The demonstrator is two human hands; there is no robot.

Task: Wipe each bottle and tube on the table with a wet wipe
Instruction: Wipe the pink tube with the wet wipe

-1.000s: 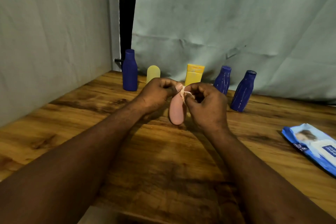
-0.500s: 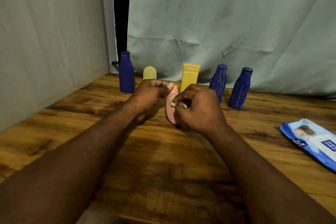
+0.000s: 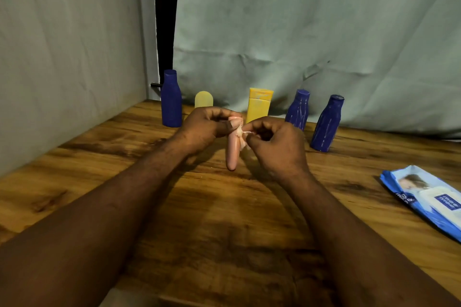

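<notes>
pink tube (image 3: 231, 154) in left fingers (image 3: 221, 129), wipe (image 3: 241, 132) pinched

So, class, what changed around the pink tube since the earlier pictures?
The right hand, pinching the wet wipe, slid up the pink tube from middle to top. The left hand still grips its top end; the standing bottles and wipes pack stayed put.

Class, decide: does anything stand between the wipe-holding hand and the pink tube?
Nothing visible does: the right hand holds the wet wipe directly against the pink tube, gripped by the left hand.
</notes>
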